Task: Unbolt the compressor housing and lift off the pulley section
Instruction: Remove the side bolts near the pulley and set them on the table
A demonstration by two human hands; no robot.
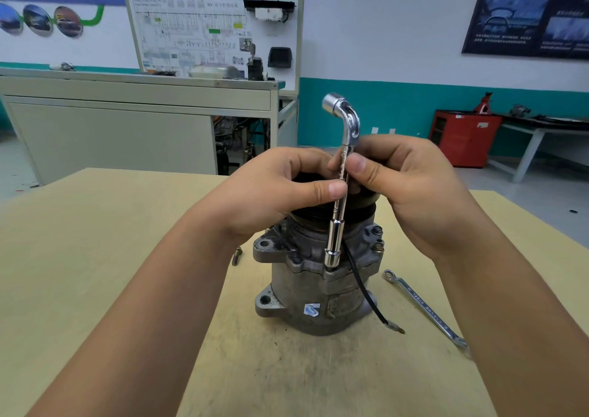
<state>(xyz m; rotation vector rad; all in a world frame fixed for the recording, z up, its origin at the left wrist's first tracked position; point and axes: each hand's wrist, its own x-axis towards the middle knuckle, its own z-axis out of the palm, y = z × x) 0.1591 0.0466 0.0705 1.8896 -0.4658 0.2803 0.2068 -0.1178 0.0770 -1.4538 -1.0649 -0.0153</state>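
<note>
A grey metal compressor [306, 292] stands upright on the wooden table [95, 257], its black pulley section [366, 207] on top, mostly hidden behind my hands. A chrome L-shaped socket wrench [339, 193] stands vertical with its lower socket seated on a bolt at the housing flange. My left hand [271, 190] pinches the wrench shaft between thumb and fingers. From the other side my right hand [404, 187] pinches the same shaft a little higher. A black wire [366, 292] hangs down the compressor's front.
A loose bolt [236, 256] lies on the table left of the compressor. A combination spanner [425, 308] lies to the right, near my right forearm. Behind the table stand a grey cabinet [127, 123], a wiring display board [210, 30] and a red tool cart [462, 136].
</note>
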